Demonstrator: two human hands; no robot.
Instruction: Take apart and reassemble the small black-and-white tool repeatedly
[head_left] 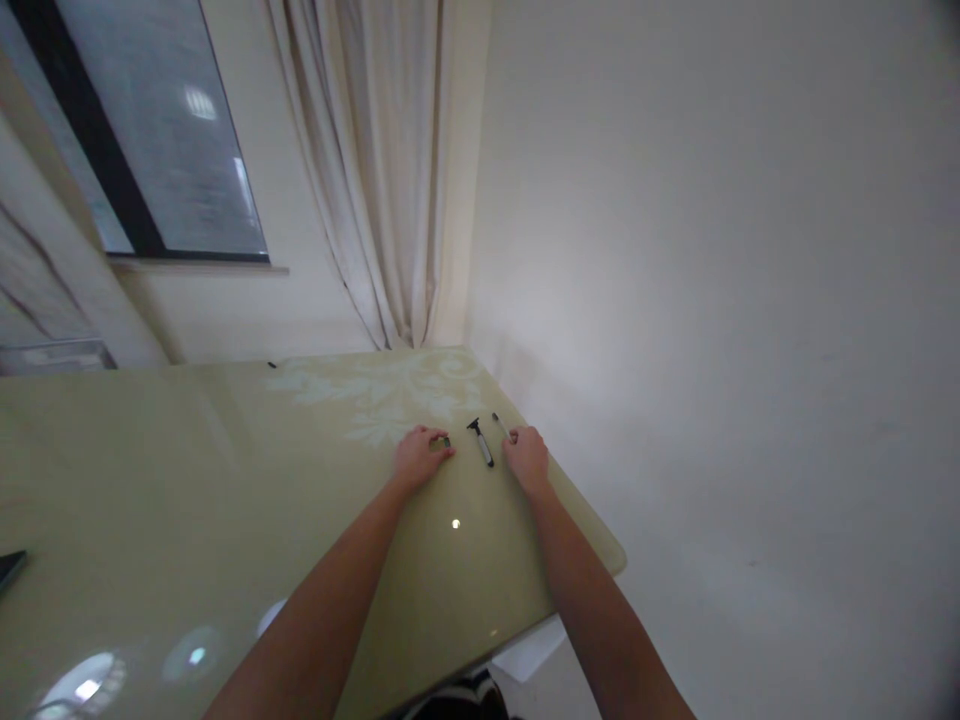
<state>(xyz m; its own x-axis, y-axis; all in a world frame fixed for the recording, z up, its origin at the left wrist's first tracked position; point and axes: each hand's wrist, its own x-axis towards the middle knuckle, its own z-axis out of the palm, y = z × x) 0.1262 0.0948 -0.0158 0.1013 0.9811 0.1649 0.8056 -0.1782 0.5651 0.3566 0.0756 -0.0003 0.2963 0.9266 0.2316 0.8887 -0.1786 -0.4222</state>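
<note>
The left hand (420, 460) pinches a small dark piece (447, 442) between thumb and fingertips, too tiny for me to name its material surely. The right hand (528, 458) curls closed around a slim, pale stick (504, 428), its dark tip pointing away from the person. Between the hands, touching neither, a T-shaped razor (482, 445) lies on the table, its narrow head black and its straight handle grey and black. Under them the table (300, 470) is smooth and glossy, yellow-green, with a pale leafy pattern and a rounded corner. Beyond its far edge hangs a softly pleated cloth curtain (382, 170), beside a plain, matte wall (712, 300).
</note>
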